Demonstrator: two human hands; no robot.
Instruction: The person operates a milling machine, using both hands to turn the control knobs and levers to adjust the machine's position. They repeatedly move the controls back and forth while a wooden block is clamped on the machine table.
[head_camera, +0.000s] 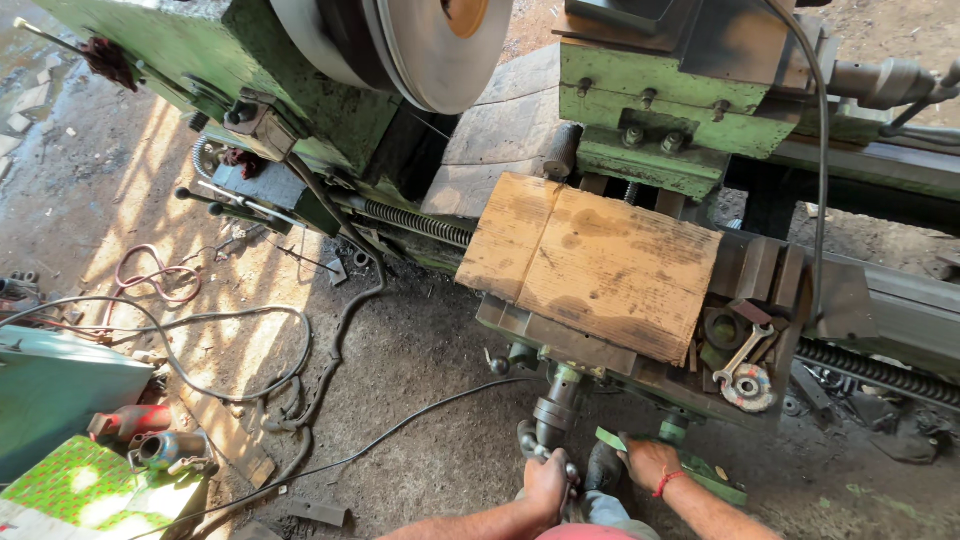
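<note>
My left hand (546, 484) was clenched round the handwheel crank (545, 447) low on the lathe carriage (560, 345), just below the wooden board (592, 262). My right hand (650, 463) gripped a green lever (625, 446) just right of the crank. Beyond the board: chuck (430, 45) up-left, leadscrew (415, 222) left, spanner (742, 355) & gear (748, 388) right. Cables (230, 330) on the floor, well left of the board.

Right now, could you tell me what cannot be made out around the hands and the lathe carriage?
- Head view: the left hand covers most of the metal handle, so its shape is unclear.
- What the right hand rests on is hidden beneath it.
- The wooden boards hide the carriage top.
- Both forearms are cut off by the bottom edge.
- The chuck plate is cut off by the top edge.
</note>
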